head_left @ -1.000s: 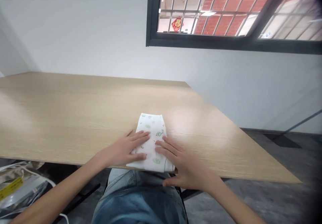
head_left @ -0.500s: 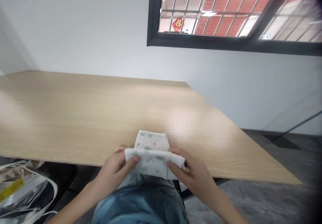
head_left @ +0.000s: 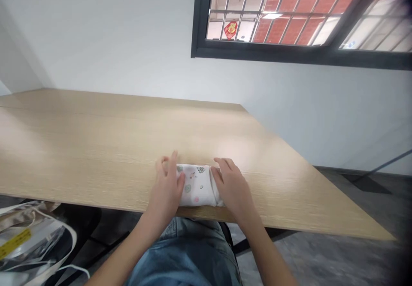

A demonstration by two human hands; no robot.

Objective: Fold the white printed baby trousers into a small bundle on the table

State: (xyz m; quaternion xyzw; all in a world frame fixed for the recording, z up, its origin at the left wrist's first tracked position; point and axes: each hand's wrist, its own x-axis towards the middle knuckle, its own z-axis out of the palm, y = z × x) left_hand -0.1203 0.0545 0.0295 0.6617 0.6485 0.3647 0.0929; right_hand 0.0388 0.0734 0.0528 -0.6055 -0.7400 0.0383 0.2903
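no readable writing. small folded white cloth with green and pink prints [head_left: 195, 184] lies at the 6 o'clock edge of the light wooden table [head_left: 96, 149]. left hand [head_left: 167, 187] flat on its 9 o'clock end, fingers apart; right hand [head_left: 232, 186] pressing its 3 o'clock end, fingers together

Pale wooden table [head_left: 96, 140], a small folded printed white cloth [head_left: 196, 185] near its front edge.
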